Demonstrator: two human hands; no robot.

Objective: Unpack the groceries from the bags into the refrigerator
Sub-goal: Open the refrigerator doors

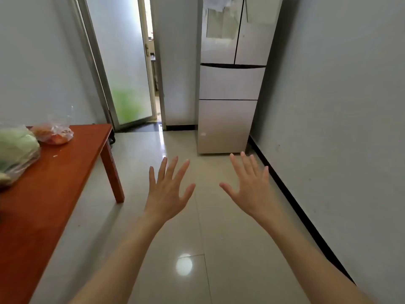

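Note:
A silver refrigerator stands at the far end of the room against the right wall, with all its doors and drawers shut. On the red-brown wooden table at the left lie two clear plastic bags: one with green cabbage at the left edge, and a smaller one with red-orange produce behind it. My left hand and my right hand are stretched out over the floor, fingers spread, holding nothing. Both are well short of the refrigerator and to the right of the table.
Pale glossy floor tiles run from me to the refrigerator. A frosted glass door stands ajar at the back left. A white wall with a black skirting runs along the right side.

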